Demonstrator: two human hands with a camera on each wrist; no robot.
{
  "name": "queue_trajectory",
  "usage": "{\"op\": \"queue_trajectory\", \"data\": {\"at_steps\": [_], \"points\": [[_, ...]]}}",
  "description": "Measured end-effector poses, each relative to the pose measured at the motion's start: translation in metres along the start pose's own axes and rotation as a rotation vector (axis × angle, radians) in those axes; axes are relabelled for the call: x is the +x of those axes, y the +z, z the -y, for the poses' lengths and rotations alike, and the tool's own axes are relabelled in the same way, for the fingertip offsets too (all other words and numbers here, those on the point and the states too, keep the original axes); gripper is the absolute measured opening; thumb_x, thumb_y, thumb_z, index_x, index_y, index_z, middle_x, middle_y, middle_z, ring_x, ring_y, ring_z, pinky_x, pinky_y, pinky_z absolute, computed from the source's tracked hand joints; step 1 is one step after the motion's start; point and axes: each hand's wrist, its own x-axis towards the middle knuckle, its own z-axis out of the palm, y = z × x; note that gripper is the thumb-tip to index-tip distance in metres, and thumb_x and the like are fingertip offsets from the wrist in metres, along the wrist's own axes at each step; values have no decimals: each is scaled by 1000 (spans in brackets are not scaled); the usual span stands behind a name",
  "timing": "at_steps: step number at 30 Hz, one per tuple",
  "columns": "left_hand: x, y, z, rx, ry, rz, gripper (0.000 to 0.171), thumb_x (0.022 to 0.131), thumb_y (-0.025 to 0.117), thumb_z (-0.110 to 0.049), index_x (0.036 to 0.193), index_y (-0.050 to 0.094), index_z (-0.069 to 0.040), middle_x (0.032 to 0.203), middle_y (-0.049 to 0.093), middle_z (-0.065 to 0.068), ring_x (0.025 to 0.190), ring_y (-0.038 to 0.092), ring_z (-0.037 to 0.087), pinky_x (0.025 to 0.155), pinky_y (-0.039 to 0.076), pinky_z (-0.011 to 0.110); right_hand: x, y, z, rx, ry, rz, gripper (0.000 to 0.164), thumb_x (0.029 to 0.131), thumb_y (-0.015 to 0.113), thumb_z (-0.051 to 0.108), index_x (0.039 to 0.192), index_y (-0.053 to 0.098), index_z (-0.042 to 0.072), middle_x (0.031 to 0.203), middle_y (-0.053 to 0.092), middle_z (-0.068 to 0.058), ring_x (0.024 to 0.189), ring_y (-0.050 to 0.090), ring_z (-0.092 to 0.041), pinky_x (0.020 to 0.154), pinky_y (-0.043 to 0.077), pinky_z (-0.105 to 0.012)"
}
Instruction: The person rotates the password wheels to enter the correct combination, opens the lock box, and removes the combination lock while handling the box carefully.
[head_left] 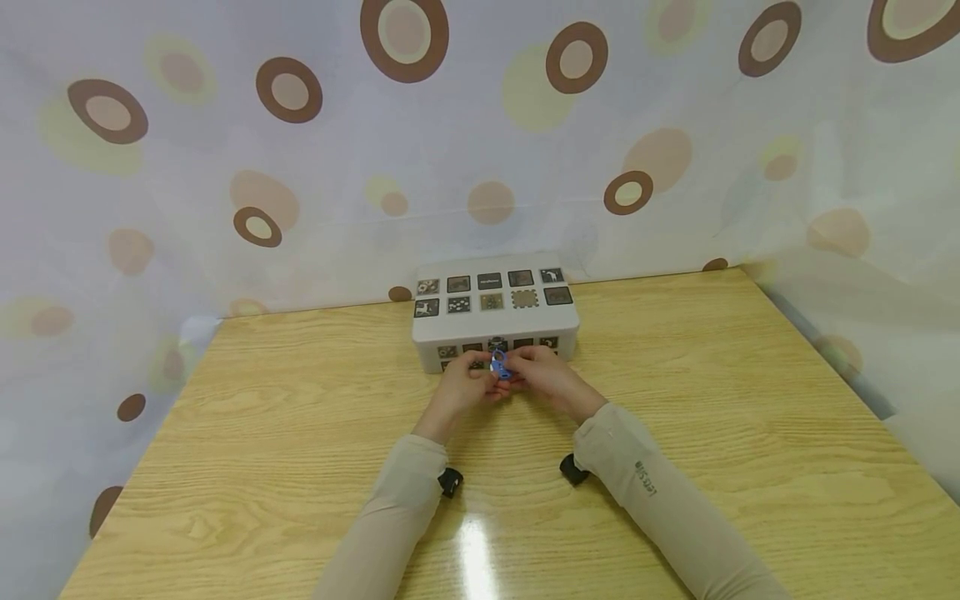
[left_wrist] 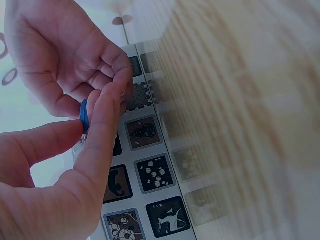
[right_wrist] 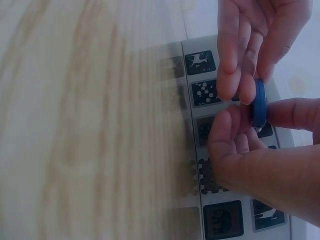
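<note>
A small blue padlock [head_left: 500,365] is held just in front of a white metal box [head_left: 495,321] covered with small square pictures. My left hand [head_left: 461,389] pinches one side of the padlock between thumb and fingers. From the other side, my right hand [head_left: 551,379] grips it with the thumb pressed on its face. In the right wrist view the padlock [right_wrist: 259,105] appears edge-on, with a bit of shiny metal at one end. The box's lid is down, and a small latch [head_left: 497,342] sits at its front, right above the padlock. Fingers hide part of the padlock.
The box stands at the back of a wooden table [head_left: 300,433], close to a curtain [head_left: 330,167] patterned with circles. Dark wrist straps [head_left: 450,481] show at both sleeves. Glare lies on the table near its front.
</note>
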Motion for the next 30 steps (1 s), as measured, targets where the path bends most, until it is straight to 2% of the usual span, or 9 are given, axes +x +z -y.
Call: {"op": "queue_trajectory", "data": {"at_steps": [6,11,15,24,30], "points": [[-1,0,-1,-3,2,0,38,95,51,6,133,45,8,98,67,30,83,70,31,79,59,36,-4,-2,1,2,-42,30,35,101,45,9,119,50,-20,103,61,-21,84,65,-14,78,57,-25],[0,0,0,-1,1,0,39,95,51,6,133,45,8,98,67,30,82,70,30,78,59,35,-2,0,3,-28,6,-19,36,101,43,9,122,49,-20,104,60,-18,83,63,-11,80,56,-25],[0,0,0,7,-6,-1,39,95,51,6,133,45,7,100,67,30,84,70,31,76,59,34,-1,0,4,-26,26,-24,38,101,43,10,123,48,-20,103,60,-15,81,61,-10,79,56,-24],[0,0,-1,7,-10,5,40,95,51,7,134,44,7,100,67,30,88,70,35,77,59,35,-3,-1,6,-32,13,5,36,98,43,4,125,46,-20,116,56,-24,83,62,-10,78,56,-24],[0,0,0,8,-14,9,39,95,51,6,134,44,7,98,68,29,85,70,32,76,60,34,-3,-1,4,-33,6,-3,35,100,42,4,126,45,-20,118,54,-26,83,62,-10,79,56,-25]]}}
